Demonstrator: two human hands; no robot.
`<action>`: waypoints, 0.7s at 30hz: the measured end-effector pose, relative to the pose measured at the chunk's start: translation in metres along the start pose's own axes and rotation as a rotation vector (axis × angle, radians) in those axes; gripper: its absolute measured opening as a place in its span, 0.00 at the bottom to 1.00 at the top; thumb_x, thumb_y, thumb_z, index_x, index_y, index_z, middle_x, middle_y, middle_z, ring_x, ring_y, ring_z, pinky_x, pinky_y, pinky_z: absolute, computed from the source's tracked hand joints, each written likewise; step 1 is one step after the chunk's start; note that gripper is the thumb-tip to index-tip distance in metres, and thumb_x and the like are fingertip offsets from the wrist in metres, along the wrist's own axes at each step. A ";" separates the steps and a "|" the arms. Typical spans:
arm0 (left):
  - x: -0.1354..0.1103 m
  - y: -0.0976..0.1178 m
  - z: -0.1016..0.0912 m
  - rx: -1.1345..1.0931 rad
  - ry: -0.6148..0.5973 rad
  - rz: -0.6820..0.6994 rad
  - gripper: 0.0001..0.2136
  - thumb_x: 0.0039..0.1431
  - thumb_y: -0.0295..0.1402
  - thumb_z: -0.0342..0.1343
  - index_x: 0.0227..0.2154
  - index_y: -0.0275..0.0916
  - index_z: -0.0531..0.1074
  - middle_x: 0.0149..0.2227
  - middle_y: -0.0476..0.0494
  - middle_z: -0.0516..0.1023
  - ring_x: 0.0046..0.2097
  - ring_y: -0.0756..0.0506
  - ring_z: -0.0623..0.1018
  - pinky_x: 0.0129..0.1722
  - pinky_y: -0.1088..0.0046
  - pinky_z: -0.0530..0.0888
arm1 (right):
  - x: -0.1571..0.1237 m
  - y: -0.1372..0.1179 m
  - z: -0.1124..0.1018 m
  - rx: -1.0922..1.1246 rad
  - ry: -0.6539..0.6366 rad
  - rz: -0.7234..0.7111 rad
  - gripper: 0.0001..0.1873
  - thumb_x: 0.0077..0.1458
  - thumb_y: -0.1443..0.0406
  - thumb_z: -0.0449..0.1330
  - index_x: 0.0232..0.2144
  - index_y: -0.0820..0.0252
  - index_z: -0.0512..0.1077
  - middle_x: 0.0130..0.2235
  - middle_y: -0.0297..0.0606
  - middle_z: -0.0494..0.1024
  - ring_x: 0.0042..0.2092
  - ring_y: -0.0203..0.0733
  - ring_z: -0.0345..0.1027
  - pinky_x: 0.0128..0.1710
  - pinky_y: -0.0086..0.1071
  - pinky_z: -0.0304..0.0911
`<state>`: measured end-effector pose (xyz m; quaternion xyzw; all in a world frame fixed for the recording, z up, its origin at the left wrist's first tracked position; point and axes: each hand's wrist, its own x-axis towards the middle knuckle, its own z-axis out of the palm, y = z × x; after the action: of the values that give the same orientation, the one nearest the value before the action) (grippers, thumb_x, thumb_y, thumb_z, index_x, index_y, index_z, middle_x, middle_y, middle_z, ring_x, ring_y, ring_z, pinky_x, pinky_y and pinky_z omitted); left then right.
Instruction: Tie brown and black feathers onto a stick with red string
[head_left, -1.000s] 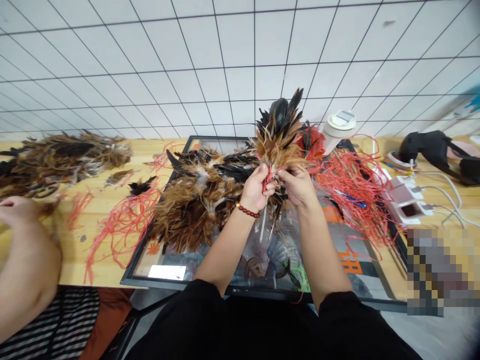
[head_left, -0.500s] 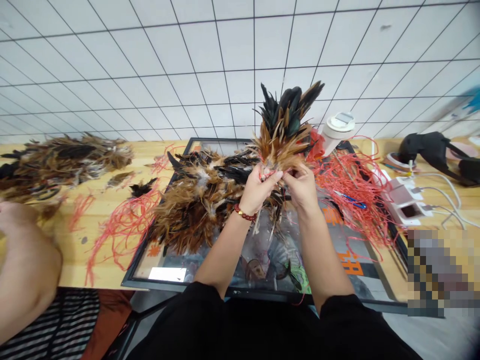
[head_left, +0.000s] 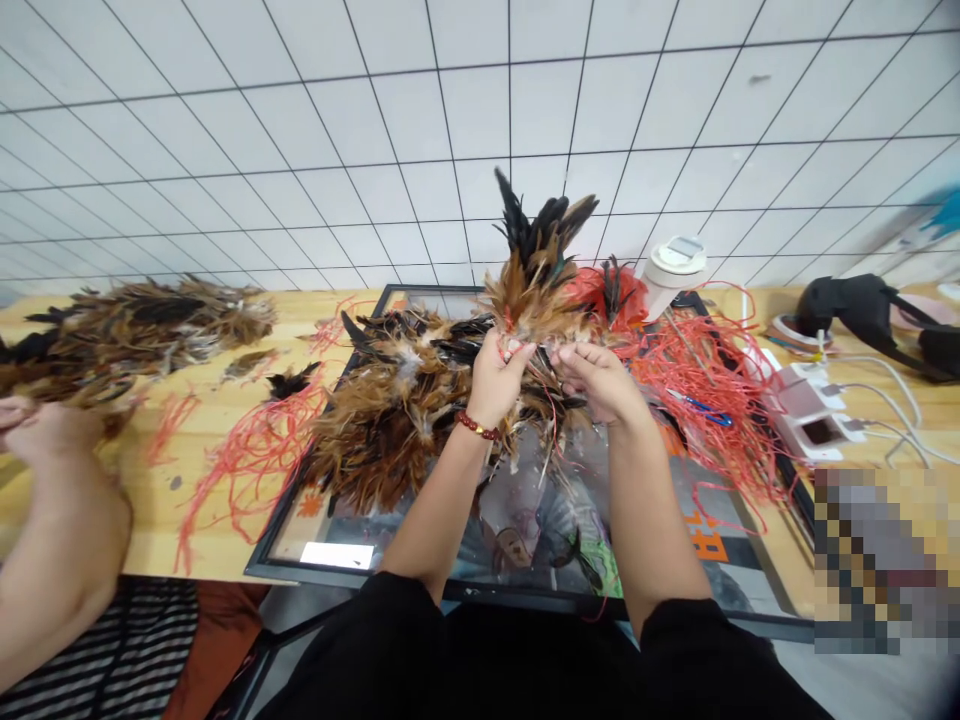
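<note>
My left hand (head_left: pixel 499 375), with a red bead bracelet at the wrist, is closed around the base of a feather bundle (head_left: pixel 536 260). Brown feathers fan out low on the bundle and long black ones stand up at its top. Just right of the base, my right hand (head_left: pixel 596 380) pinches its thumb and fingers together; what lies between them is too small to make out. A thin red string (head_left: pixel 553 408) hangs down between the hands. Below and to the left lies a heap of loose brown and black feathers (head_left: pixel 397 420) on a framed glass panel (head_left: pixel 450 570).
Tangled red plastic string (head_left: pixel 697 380) lies right, with a blue-handled tool (head_left: pixel 705 408) on it. Behind stand a white lidded cup (head_left: pixel 671 275) and a red bag (head_left: pixel 600 290). Further right is a white power strip (head_left: pixel 814 405). A co-worker's arm (head_left: pixel 60 500) is at left, near more feathers (head_left: pixel 165 320).
The feather bundle has moved left and lower in the view with my left hand. My right hand has come away from the bundle's base, leaving a gap between my hands.
</note>
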<state>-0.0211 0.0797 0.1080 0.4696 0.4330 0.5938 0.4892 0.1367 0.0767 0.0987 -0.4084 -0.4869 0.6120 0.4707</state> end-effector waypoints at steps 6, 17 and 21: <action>-0.009 0.005 -0.001 0.430 -0.066 0.271 0.16 0.56 0.30 0.57 0.49 0.38 0.67 0.42 0.42 0.78 0.44 0.45 0.77 0.48 0.68 0.70 | 0.012 0.016 0.019 0.119 0.030 -0.223 0.23 0.37 0.57 0.73 0.36 0.55 0.70 0.35 0.33 0.74 0.41 0.38 0.67 0.46 0.32 0.63; 0.007 0.017 -0.011 0.651 -0.059 0.235 0.13 0.57 0.28 0.57 0.45 0.36 0.67 0.42 0.40 0.78 0.43 0.44 0.77 0.46 0.68 0.71 | 0.001 0.001 0.015 0.012 -0.002 -0.019 0.25 0.41 0.46 0.68 0.31 0.61 0.72 0.17 0.21 0.50 0.19 0.26 0.37 0.18 0.25 0.33; 0.012 0.014 -0.014 0.954 -0.109 0.200 0.10 0.58 0.27 0.55 0.43 0.36 0.67 0.40 0.36 0.77 0.43 0.40 0.77 0.43 0.67 0.70 | -0.005 -0.009 0.018 -0.278 0.135 -0.235 0.19 0.50 0.50 0.62 0.27 0.61 0.74 0.21 0.30 0.65 0.24 0.31 0.53 0.25 0.27 0.50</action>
<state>-0.0382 0.0890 0.1206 0.7109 0.5834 0.3479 0.1823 0.1220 0.0688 0.1108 -0.4499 -0.5782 0.4510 0.5098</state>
